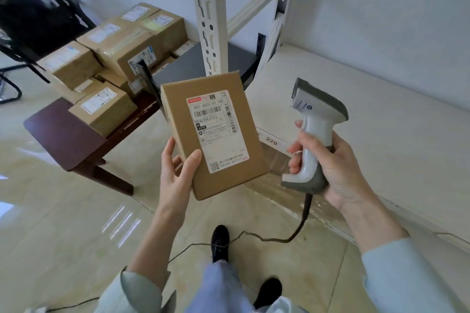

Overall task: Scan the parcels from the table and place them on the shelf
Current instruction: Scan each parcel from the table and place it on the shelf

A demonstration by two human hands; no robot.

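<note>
Left hand (178, 173) gripping parcel (213, 134) by its near-left corner, label up, near the shelf (381, 134) — right hand (328, 165) wrapped round scanner (315, 132) grip, nose aimed far — best tipped left onto barcode, parcel steady.

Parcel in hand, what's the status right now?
Left hand holds parcel, label up. Right hand grips scanner. Shelf alongside, nothing blocking.

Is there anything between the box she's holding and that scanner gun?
Nothing solid: in the head view, the flat brown cardboard parcel and the white-and-grey handheld barcode scanner are apart, with only the cream shelf board's edge behind the gap.
</note>
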